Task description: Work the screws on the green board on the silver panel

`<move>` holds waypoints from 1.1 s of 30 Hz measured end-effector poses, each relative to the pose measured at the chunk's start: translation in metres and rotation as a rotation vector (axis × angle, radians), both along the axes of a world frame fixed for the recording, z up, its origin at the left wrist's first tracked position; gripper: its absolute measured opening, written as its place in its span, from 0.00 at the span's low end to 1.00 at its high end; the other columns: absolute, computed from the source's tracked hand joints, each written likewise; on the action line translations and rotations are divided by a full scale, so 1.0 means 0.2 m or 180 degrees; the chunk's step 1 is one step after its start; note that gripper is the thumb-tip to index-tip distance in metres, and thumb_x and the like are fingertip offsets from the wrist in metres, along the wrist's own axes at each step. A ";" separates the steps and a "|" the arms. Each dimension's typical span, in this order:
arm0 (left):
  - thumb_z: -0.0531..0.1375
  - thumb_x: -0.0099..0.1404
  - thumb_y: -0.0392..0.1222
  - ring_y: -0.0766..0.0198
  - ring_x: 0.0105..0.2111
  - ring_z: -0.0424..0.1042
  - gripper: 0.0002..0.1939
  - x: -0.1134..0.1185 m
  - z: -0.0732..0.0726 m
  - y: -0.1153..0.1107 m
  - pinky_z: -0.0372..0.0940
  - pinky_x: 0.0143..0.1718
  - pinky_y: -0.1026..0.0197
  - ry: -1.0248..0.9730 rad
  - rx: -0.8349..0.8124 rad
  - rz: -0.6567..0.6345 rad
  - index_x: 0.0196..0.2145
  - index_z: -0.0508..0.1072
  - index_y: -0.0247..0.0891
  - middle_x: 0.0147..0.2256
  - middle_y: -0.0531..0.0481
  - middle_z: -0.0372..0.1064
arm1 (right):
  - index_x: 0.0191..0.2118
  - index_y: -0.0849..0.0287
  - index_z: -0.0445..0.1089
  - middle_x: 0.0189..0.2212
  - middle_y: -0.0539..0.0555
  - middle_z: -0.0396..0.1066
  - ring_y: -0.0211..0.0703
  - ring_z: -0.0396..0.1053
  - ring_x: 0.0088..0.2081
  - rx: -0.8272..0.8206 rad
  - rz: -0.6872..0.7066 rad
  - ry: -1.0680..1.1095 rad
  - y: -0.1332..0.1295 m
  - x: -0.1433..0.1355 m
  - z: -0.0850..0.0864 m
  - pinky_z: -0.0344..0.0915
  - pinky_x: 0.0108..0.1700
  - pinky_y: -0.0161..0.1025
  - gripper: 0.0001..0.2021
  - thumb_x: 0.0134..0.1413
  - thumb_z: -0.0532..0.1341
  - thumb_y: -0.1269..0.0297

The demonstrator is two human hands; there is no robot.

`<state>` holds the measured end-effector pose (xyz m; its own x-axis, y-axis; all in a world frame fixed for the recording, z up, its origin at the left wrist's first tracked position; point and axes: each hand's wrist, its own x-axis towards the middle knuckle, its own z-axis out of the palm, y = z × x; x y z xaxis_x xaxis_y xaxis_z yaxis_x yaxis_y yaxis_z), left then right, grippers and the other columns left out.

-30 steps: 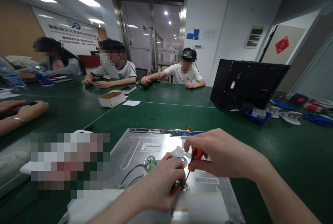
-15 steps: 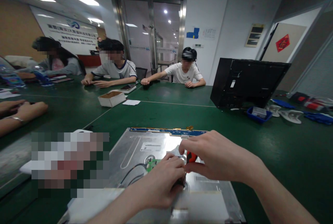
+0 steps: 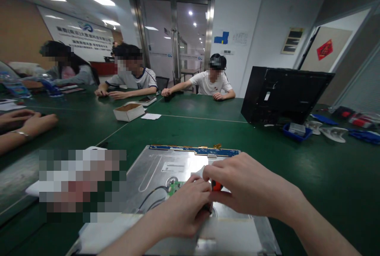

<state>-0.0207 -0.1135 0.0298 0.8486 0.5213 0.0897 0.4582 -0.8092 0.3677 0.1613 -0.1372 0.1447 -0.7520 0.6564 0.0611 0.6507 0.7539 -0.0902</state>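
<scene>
A silver metal display panel lies flat before me, with a blue circuit strip along its far edge. My right hand is closed around the red-and-black handle of a screwdriver, held over the middle of the panel. Right beside it, my left hand rests low with fingers curled at the screwdriver's lower end. What those fingers grip is hidden. A small green circuit board with black wires shows left of my left hand.
A black monitor and a blue tray stand on the green table at right. Farther left are a white box and paper. Several people sit around the table; one person's hands rest at left.
My right hand has turned slightly at the handle, and less of the red shows now. The left hand stays in place. The view has shifted a little.
</scene>
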 end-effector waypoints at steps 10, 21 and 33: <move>0.59 0.54 0.31 0.53 0.43 0.66 0.09 -0.01 0.00 0.00 0.58 0.50 0.50 -0.0055 0.0037 -0.0105 0.35 0.70 0.39 0.40 0.47 0.68 | 0.39 0.55 0.64 0.37 0.50 0.73 0.43 0.70 0.34 -0.0093 -0.0038 -0.0051 -0.03 0.03 0.02 0.50 0.27 0.38 0.07 0.55 0.59 0.70; 0.59 0.53 0.30 0.52 0.45 0.66 0.15 -0.01 0.00 0.00 0.57 0.52 0.49 -0.0048 0.0078 -0.0133 0.40 0.69 0.40 0.42 0.47 0.68 | 0.39 0.55 0.63 0.34 0.50 0.74 0.43 0.69 0.31 0.0042 -0.0072 -0.0091 -0.03 0.02 0.00 0.47 0.25 0.38 0.05 0.56 0.58 0.68; 0.58 0.55 0.32 0.51 0.44 0.66 0.11 -0.01 0.00 0.00 0.60 0.50 0.49 -0.0064 0.0089 -0.0134 0.38 0.70 0.39 0.41 0.46 0.68 | 0.39 0.57 0.64 0.38 0.52 0.72 0.42 0.68 0.33 -0.0032 -0.0026 -0.0034 -0.06 0.01 0.02 0.50 0.26 0.38 0.05 0.55 0.57 0.69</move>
<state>-0.0218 -0.1131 0.0302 0.8677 0.4821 0.1211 0.4162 -0.8378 0.3535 0.1625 -0.1487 0.1492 -0.7472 0.6630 0.0466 0.6578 0.7477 -0.0908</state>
